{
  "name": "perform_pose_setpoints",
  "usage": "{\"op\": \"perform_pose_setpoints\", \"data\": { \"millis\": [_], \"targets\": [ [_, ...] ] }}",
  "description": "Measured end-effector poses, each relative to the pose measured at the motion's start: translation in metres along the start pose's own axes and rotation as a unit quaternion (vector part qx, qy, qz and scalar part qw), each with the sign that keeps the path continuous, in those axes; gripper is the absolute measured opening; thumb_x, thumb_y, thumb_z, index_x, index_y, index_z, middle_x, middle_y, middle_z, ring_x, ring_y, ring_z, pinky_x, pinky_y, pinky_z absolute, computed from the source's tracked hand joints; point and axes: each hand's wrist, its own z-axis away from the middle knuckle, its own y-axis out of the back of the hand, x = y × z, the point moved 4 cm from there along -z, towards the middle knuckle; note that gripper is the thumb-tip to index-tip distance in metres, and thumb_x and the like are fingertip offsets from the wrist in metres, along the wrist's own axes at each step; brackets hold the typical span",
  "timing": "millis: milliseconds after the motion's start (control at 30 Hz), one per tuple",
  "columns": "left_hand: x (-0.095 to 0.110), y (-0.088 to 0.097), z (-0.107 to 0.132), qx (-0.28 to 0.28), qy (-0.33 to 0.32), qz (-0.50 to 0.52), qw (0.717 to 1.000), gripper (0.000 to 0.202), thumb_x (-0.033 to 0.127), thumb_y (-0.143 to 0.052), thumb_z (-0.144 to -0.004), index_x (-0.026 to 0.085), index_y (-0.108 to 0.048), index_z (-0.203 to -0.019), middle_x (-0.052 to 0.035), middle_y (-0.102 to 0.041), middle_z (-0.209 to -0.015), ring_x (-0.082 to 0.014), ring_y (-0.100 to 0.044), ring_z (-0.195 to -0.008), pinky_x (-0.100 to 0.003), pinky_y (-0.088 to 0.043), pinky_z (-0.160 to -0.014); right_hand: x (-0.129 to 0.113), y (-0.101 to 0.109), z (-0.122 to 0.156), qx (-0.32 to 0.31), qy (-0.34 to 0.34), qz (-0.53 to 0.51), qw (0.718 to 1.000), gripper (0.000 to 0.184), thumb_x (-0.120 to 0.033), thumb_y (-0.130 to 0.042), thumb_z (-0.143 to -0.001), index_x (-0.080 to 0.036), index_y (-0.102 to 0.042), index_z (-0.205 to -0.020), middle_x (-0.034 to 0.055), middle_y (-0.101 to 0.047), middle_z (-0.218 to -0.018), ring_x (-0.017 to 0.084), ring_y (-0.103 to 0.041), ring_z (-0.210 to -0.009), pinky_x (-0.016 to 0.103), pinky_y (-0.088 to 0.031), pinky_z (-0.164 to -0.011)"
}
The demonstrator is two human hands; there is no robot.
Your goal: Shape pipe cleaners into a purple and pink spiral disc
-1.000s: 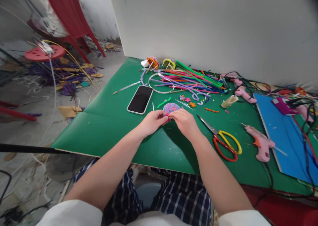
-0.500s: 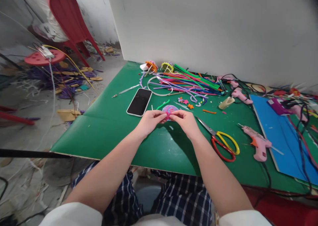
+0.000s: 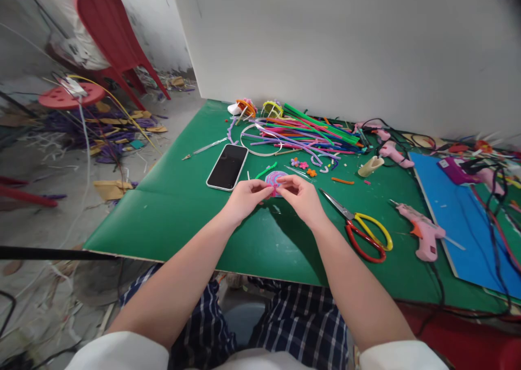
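Observation:
Between my two hands is a small pink, blue and purple coiled pipe-cleaner piece point(image 3: 273, 178), held just above the green table. My left hand point(image 3: 248, 198) pinches its lower left side between thumb and fingers. From the right, my right hand point(image 3: 300, 197) pinches the same piece, its fingers covering part of the coil. Behind it lies a short green pipe cleaner point(image 3: 266, 170). A phone point(image 3: 228, 166) with a dark screen rests to the left. To the right lie scissors point(image 3: 360, 226) with one red and one yellow handle. Small flower shapes point(image 3: 303, 165) sit just beyond my right hand.
Many coloured pipe cleaners point(image 3: 301, 134) are piled at the back, by a clear hoop point(image 3: 260, 142). A pink glue gun point(image 3: 421, 229) lies at right beside a blue board point(image 3: 468, 223) with black cables across it. A red chair point(image 3: 109, 28) and stool point(image 3: 71, 96) stand left.
My right hand's fingers have shifted slightly left over the coiled piece and now cover more of it. My left hand keeps its pinch. The view has moved very slightly.

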Motion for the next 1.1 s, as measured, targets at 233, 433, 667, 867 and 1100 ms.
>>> {"op": "perform_pose_setpoints", "data": {
  "millis": [233,433,667,867,1100],
  "targets": [
    [0.002,-0.002,0.000,0.013,-0.015,0.001,1.000,0.026,0.039,-0.061,-0.069,0.014,-0.062,-0.075,-0.0014,-0.059,-0.066,-0.0108,-0.051,-0.060,-0.023,-0.039,-0.054,-0.003,-0.003,0.003,0.020,0.051,0.036,0.998,0.018,-0.022,-0.057,-0.072,-0.023,-0.058,-0.091,-0.0001,-0.064,-0.082,0.013,-0.062,-0.076,0.030,-0.049,-0.076],
    [0.000,-0.004,0.000,0.047,-0.032,0.011,0.998,0.024,0.038,-0.060,-0.069,0.015,-0.058,-0.071,0.0004,-0.056,-0.063,-0.0099,-0.049,-0.058,-0.022,-0.037,-0.052,-0.008,-0.007,0.007,0.041,0.094,0.107,0.989,0.018,-0.021,-0.054,-0.075,-0.023,-0.058,-0.093,0.0009,-0.064,-0.084,0.015,-0.062,-0.080,0.030,-0.048,-0.078],
    [-0.004,-0.004,-0.001,0.076,-0.053,0.016,0.996,0.022,0.037,-0.060,-0.069,0.015,-0.060,-0.071,-0.0007,-0.060,-0.066,-0.0115,-0.053,-0.063,-0.023,-0.040,-0.059,-0.014,-0.013,0.011,0.068,0.156,0.217,0.961,0.017,-0.022,-0.045,-0.081,-0.023,-0.059,-0.092,0.0033,-0.065,-0.089,0.017,-0.060,-0.084,0.033,-0.045,-0.082],
    [0.001,-0.004,0.002,0.075,-0.030,0.054,0.995,0.027,0.040,-0.062,-0.068,0.014,-0.063,-0.072,-0.0015,-0.061,-0.065,-0.0110,-0.053,-0.061,-0.023,-0.040,-0.055,-0.005,-0.005,0.005,0.075,0.042,0.030,0.996,0.019,-0.029,-0.054,-0.076,-0.022,-0.055,-0.094,0.0015,-0.064,-0.084,0.014,-0.061,-0.077,0.029,-0.050,-0.073],
    [-0.001,-0.006,0.002,0.048,0.016,0.099,0.994,0.030,0.042,-0.063,-0.067,0.013,-0.067,-0.077,-0.0051,-0.064,-0.070,-0.0146,-0.057,-0.070,-0.025,-0.043,-0.058,0.003,-0.001,0.001,0.065,-0.009,-0.036,0.997,0.025,-0.029,-0.060,-0.069,-0.021,-0.056,-0.092,0.0009,-0.063,-0.080,0.013,-0.061,-0.074,0.030,-0.050,-0.072]
  ]
}}
